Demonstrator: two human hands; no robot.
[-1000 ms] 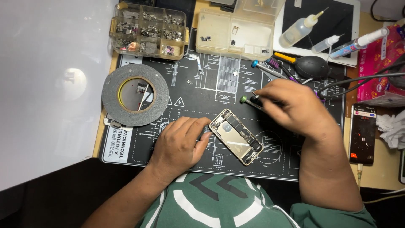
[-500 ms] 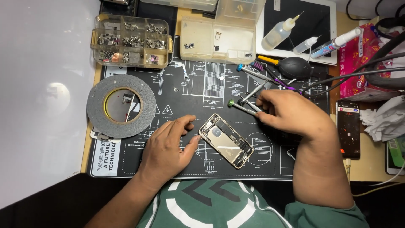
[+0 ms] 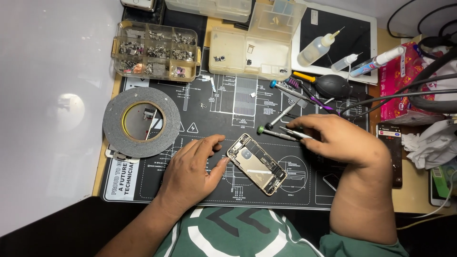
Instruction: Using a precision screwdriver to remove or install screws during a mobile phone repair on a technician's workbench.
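A black work mat (image 3: 157,185) fills the middle of the frame; on it, just below centre, lies the opened phone (image 3: 256,163), its long axis running from upper left to lower right; the left hand (image 3: 193,171) rests flat with fingers spread, thumb tip touching the phone's left edge, so it is nearer; the right hand (image 3: 340,140), to the phone's upper right, pinches slim tweezers (image 3: 296,133) beside a green-capped screwdriver (image 3: 276,133).
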